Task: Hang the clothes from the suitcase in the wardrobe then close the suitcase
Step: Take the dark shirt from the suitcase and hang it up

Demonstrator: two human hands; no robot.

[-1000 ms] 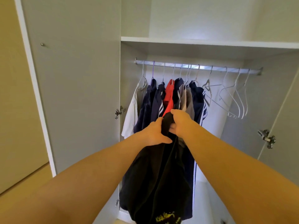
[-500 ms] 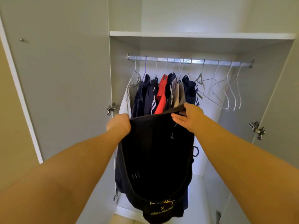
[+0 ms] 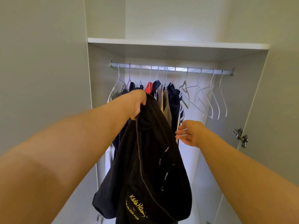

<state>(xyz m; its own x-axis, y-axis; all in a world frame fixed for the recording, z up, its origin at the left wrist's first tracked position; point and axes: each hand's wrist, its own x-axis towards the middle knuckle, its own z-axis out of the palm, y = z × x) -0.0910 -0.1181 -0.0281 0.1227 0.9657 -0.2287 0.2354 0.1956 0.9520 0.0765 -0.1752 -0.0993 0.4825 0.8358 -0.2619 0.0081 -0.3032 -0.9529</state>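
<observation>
My left hand grips the top of a black garment with yellow lettering near its hem; it hangs down in front of the open wardrobe. My right hand is off the garment, fingers spread, just right of it. Behind, several dark blue, red and grey clothes hang on the rail. Several bare white hangers hang on the rail's right part. The suitcase is out of view.
The wardrobe's left door stands open at my left and the right door at my right, with a metal hinge. A white shelf runs above the rail.
My right hand has let go of the black garment and moved right. The garment, spread between both hands half a second ago, now hangs bunched from my left hand, which has risen.
</observation>
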